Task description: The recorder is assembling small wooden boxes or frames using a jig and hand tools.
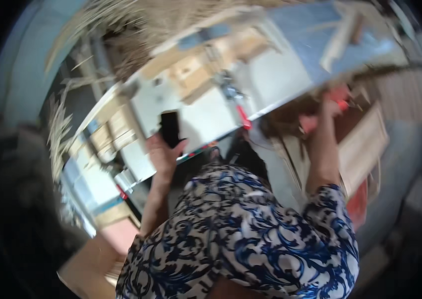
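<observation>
My left hand is at the near edge of the white work table. Its fingers and thumb are round the lower end of a flat black rectangular thing that looks like a phone. Out to the right, my right hand reaches over an open box of tools, among bright red things. Motion smears its fingers, so whether it grips one of them is unclear. A clamp with a red handle sits on the table between my hands.
Pale wooden blocks lie on the table beside the clamp. Another red-handled clamp is at the left end. Blue sheeting covers the far right, with a wooden strip on it. A wooden panel leans near my right arm.
</observation>
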A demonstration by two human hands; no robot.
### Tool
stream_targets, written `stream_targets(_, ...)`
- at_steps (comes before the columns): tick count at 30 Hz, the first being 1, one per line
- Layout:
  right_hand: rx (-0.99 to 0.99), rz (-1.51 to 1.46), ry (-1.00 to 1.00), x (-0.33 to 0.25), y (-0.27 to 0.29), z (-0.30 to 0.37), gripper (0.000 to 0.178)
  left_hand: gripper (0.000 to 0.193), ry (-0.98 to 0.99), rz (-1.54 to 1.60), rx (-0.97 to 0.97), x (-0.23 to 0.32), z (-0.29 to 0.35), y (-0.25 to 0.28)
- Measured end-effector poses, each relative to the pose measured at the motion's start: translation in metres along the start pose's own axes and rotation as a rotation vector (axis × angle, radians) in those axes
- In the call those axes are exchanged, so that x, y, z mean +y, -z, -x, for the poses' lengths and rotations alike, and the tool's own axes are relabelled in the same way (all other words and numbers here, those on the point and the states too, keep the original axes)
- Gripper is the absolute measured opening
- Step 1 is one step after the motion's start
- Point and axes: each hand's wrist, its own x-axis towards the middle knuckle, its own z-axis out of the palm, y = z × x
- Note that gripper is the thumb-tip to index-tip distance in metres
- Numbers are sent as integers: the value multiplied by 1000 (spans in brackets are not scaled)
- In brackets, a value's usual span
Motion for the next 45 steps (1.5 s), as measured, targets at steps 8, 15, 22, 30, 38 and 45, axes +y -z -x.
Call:
stream_targets(8, -675, -1961, 807, 30, 19, 51, 73, 86, 365, 17, -118, 22, 5, 43)
stream_targets(15, -1374, -2458, 95, 107, 13, 83, 54, 79, 543, 490, -299, -7, -12, 57)
stream_targets(22, -1264, -2729, -35, 119, -19, 83, 58, 77, 711, 2260, -158, 19, 0, 123)
stream_targets(30, -385, -2335, 1005, -28, -7, 24, 42, 69, 549, 2346, -128, 29, 7, 182)
stream_targets(38, -565, -2873, 433, 100, -29, 68, 31, 36, 742, 2080, 181, -43, 61, 185)
stream_targets(45, 454, -3153, -538, 318, -86, 144, 41, 26, 641, 1609, 383, -92, 106, 209)
